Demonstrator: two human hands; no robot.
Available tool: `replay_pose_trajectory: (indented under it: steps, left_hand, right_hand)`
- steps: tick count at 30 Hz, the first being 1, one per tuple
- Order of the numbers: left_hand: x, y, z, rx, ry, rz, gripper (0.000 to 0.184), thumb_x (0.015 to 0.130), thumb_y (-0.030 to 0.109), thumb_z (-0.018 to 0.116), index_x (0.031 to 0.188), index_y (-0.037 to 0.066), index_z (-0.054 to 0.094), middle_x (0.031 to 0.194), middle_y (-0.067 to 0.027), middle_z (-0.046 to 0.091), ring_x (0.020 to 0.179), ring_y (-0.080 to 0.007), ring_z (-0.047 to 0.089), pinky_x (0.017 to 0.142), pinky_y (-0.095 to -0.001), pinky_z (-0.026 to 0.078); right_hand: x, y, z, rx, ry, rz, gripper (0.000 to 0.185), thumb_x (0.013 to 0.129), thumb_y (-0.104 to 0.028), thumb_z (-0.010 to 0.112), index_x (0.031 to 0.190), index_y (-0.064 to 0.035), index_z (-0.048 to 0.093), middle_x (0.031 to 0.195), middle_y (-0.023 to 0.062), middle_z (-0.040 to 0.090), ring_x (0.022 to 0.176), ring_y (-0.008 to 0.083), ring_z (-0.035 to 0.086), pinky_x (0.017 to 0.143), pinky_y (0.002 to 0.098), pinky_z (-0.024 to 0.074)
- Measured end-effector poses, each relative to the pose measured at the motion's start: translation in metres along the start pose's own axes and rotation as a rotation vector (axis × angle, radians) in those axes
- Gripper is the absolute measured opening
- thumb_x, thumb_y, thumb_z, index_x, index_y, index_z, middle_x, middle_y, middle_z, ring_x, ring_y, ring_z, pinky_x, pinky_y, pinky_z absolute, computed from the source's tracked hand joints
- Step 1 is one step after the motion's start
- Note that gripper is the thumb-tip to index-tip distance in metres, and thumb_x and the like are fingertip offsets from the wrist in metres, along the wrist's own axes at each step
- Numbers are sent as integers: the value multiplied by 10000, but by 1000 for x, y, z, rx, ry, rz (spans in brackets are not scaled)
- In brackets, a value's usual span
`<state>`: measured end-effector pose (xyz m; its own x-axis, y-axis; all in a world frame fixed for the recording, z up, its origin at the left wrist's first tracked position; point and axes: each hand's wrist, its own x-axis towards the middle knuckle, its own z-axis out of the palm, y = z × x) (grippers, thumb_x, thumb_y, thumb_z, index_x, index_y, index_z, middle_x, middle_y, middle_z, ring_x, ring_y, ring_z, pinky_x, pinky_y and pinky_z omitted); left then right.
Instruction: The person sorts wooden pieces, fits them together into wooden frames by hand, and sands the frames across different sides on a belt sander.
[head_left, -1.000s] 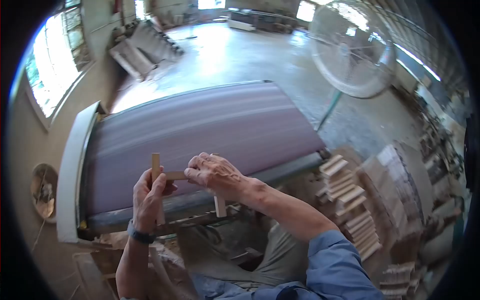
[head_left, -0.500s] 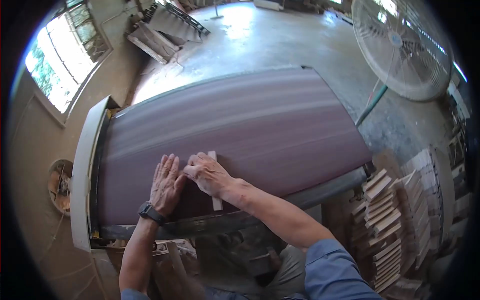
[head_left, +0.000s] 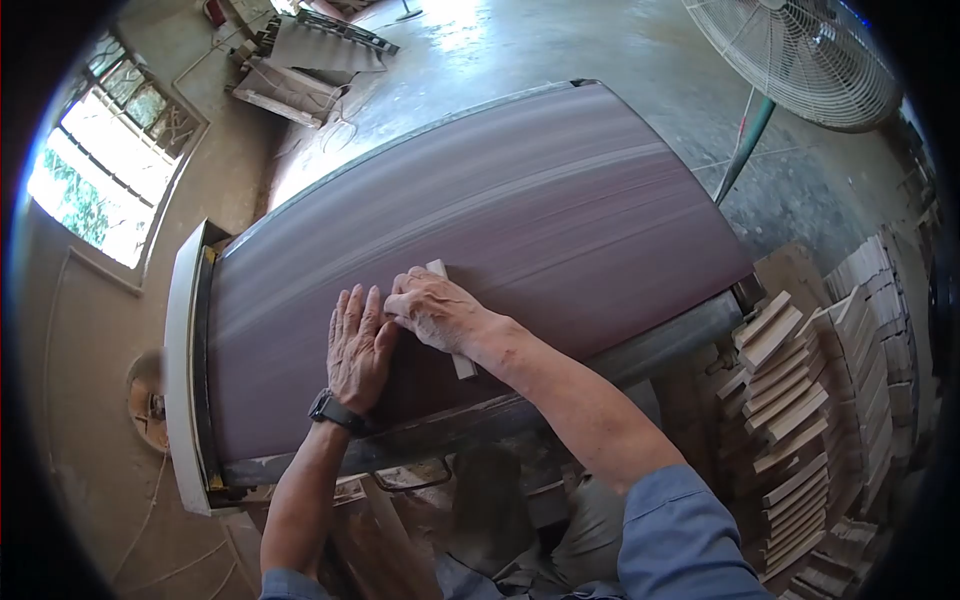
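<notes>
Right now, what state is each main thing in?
Wide purple-brown belt: streaked, motion unclear
Pale wooden strip: on belt, partly covered
Left hand: flat, palm down
Right hand: fingers bent over strip
Black wristwatch: fastened
Round wire-caged fan: motion unclear
Pale wooden slats: stacked

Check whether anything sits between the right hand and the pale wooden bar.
Nothing visible: the right hand curls directly over the pale wooden bar, whose two ends show. The left hand lies to its left, not between them.

the belt is purple, streaked grey; the stick pale.
</notes>
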<state>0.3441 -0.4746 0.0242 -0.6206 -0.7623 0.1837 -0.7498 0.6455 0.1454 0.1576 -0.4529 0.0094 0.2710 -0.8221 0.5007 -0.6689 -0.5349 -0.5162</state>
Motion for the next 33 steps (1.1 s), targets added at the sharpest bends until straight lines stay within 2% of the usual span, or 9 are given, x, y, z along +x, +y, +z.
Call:
replay_pose_trajectory:
  steps: [3,5,8,12,14,18,20,27,33]
  left_hand:
    - [-4,8,-2,11,1,-18,545,1003,409,330,1426,70,386,1494,-199,306,1415,-353,218,1155,-439,164]
    - [-5,11,-2,-24,2,-3,568,988,434,363,1426,73,380,1484,-228,301,1401,-379,230,1152,-453,167]
    - [-6,16,-1,-32,8,-21,574,987,452,360,1424,81,387,1489,-225,292,1401,-379,230,1152,-453,168]
    - [-4,18,-1,-30,9,-41,580,987,465,352,1426,88,389,1493,-225,284,1404,-375,224,1154,-450,164]
    - [0,19,-2,-33,17,-43,582,987,467,349,1428,90,387,1492,-226,284,1405,-373,224,1155,-448,162]
    - [14,26,3,-42,19,-21,581,985,468,345,1430,98,389,1491,-229,285,1406,-367,223,1157,-443,157]
    - [22,30,6,-17,10,-14,577,988,463,337,1433,97,385,1496,-223,281,1409,-362,220,1159,-436,155]
    - [30,25,6,21,-4,14,577,993,463,319,1441,103,374,1507,-209,272,1418,-353,206,1165,-427,145]
    - [24,20,4,11,19,-7,557,988,449,356,1424,105,399,1481,-227,308,1398,-371,242,1152,-442,181]
  right_hand:
    - [-6,-4,-7,7,-3,8,130,861,-145,580,851,-34,645,968,160,607,1007,304,554,900,384,448]
    - [-10,-7,-10,9,-26,11,126,857,-144,590,869,-34,650,979,157,605,1020,305,550,906,384,447]
    - [-10,-9,-14,79,-57,113,127,824,-127,643,923,-47,653,1031,137,593,1064,302,535,929,393,441]
    - [-12,-9,-13,94,-35,109,115,829,-113,636,929,-59,652,1038,125,589,1058,296,536,927,397,443]
    - [-13,-7,-13,60,21,88,213,803,-48,643,1015,-46,651,1037,112,605,1040,297,545,918,382,441]
    - [-16,1,-24,41,35,104,211,795,-44,647,1006,-42,647,1031,113,601,1046,293,545,921,386,442]
    - [-17,7,-30,37,65,116,113,807,-73,649,917,-51,641,998,105,602,1040,291,549,924,389,448]
    - [-14,15,-26,36,127,85,132,790,-71,668,917,-44,639,988,107,605,1036,292,551,927,392,447]
    - [-7,12,-18,29,69,89,164,775,-72,685,930,-48,639,1000,119,598,1037,293,551,930,398,447]
